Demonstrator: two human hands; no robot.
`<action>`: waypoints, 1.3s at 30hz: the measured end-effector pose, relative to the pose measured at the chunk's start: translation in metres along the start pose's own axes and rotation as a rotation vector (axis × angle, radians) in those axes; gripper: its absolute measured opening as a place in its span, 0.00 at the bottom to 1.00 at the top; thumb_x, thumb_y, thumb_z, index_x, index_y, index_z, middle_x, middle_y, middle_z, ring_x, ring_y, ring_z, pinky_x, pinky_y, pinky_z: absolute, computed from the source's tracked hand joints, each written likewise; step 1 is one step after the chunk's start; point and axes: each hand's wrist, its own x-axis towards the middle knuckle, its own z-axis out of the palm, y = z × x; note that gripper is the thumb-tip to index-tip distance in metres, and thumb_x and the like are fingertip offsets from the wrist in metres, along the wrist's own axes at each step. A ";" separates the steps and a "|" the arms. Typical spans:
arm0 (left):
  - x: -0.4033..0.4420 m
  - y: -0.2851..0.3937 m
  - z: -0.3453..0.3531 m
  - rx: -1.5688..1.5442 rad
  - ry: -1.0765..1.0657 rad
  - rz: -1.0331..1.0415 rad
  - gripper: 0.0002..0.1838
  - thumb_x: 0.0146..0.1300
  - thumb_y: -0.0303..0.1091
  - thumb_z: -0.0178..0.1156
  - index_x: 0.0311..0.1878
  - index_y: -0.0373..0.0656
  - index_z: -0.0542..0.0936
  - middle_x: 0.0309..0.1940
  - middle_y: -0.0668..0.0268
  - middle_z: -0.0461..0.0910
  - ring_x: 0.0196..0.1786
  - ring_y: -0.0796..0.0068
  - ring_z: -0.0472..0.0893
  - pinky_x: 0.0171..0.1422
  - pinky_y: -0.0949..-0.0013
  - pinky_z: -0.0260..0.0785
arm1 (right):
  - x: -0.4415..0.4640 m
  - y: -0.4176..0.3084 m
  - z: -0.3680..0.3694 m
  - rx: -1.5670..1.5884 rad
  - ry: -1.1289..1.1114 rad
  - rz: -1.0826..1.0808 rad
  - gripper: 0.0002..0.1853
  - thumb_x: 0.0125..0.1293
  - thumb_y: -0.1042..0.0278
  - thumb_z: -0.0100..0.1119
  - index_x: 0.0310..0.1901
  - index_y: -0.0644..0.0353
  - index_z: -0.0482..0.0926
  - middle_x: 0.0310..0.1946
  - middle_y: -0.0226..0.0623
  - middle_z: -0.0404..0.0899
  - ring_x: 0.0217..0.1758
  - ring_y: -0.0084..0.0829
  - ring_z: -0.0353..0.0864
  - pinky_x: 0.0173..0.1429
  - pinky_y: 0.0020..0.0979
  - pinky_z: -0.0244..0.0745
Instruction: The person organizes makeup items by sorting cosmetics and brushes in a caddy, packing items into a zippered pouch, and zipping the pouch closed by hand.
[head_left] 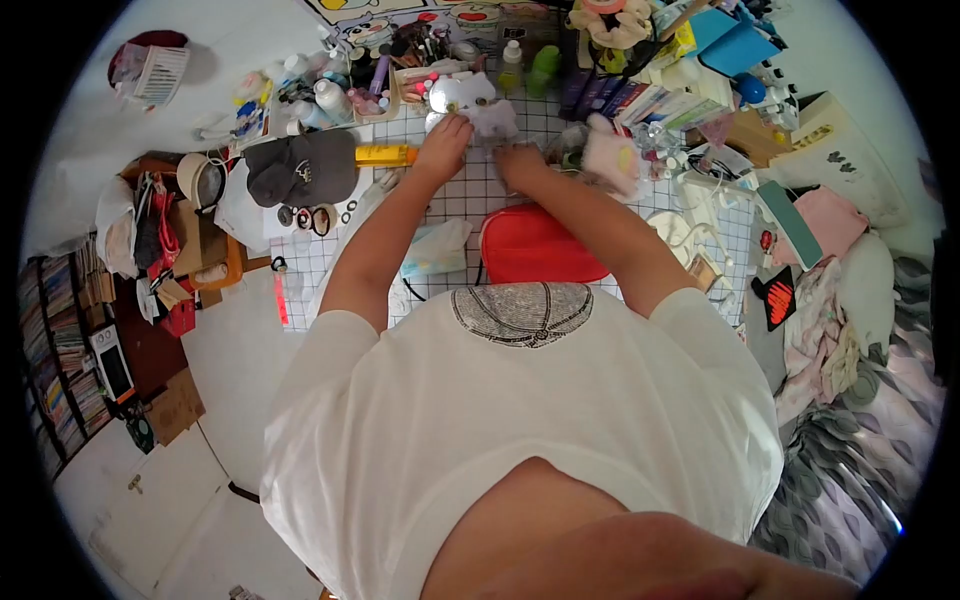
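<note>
At the back of the desk my left hand (446, 147) reaches forward. Its fingers are stretched out and touch the left edge of a pale lilac fluffy thing (493, 119), whose kind I cannot make out. A shiny white rounded object (456, 93) sits just behind those fingertips. My right hand (519, 166) is low over the desk, in front of the fluffy thing and a little to its right. Its fingers are dark and blurred, so whether they hold anything is hidden. Beneath my forearms lie a red bag (540, 246) and a pale plastic packet (437, 248).
A grid-patterned cloth covers the desk (462, 205). On the left are a dark cap (300, 170), a yellow tube (386, 156) and several bottles (333, 100). A pink fluffy item (611, 158), books (655, 104) and a white cable (683, 237) stand or lie on the right.
</note>
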 end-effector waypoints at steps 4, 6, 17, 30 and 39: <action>-0.007 0.003 -0.010 -0.089 0.004 0.007 0.28 0.30 0.18 0.60 0.43 0.39 0.69 0.48 0.58 0.67 0.56 0.57 0.65 0.60 0.64 0.60 | 0.000 0.002 0.004 -0.042 -0.103 -0.010 0.32 0.44 0.62 0.59 0.56 0.54 0.65 0.53 0.41 0.67 0.51 0.39 0.72 0.52 0.43 0.65; -0.007 -0.001 -0.007 -0.103 -0.013 -0.032 0.29 0.29 0.18 0.60 0.43 0.39 0.69 0.48 0.58 0.67 0.56 0.56 0.65 0.61 0.63 0.59 | -0.004 0.003 0.007 -0.069 -0.054 -0.020 0.35 0.45 0.62 0.58 0.59 0.53 0.63 0.55 0.41 0.65 0.52 0.41 0.72 0.53 0.43 0.65; -0.010 0.010 -0.024 -0.214 -0.037 0.024 0.30 0.27 0.17 0.59 0.43 0.39 0.68 0.48 0.58 0.66 0.55 0.55 0.64 0.60 0.61 0.59 | -0.003 0.005 -0.001 0.004 -0.509 0.162 0.37 0.52 0.57 0.48 0.65 0.52 0.53 0.67 0.36 0.47 0.56 0.42 0.69 0.56 0.46 0.64; -0.007 0.017 -0.001 0.022 0.015 0.186 0.27 0.34 0.18 0.58 0.46 0.36 0.70 0.52 0.55 0.66 0.59 0.55 0.63 0.64 0.60 0.56 | 0.013 0.042 -0.007 0.856 0.467 0.404 0.42 0.38 0.49 0.69 0.53 0.65 0.65 0.51 0.54 0.66 0.53 0.46 0.69 0.55 0.39 0.66; 0.032 0.014 0.031 0.118 0.052 0.210 0.18 0.44 0.24 0.53 0.43 0.36 0.71 0.51 0.56 0.65 0.59 0.56 0.62 0.66 0.57 0.52 | 0.025 0.065 -0.008 0.670 0.365 0.541 0.40 0.40 0.55 0.70 0.53 0.67 0.63 0.50 0.53 0.65 0.54 0.48 0.66 0.55 0.40 0.65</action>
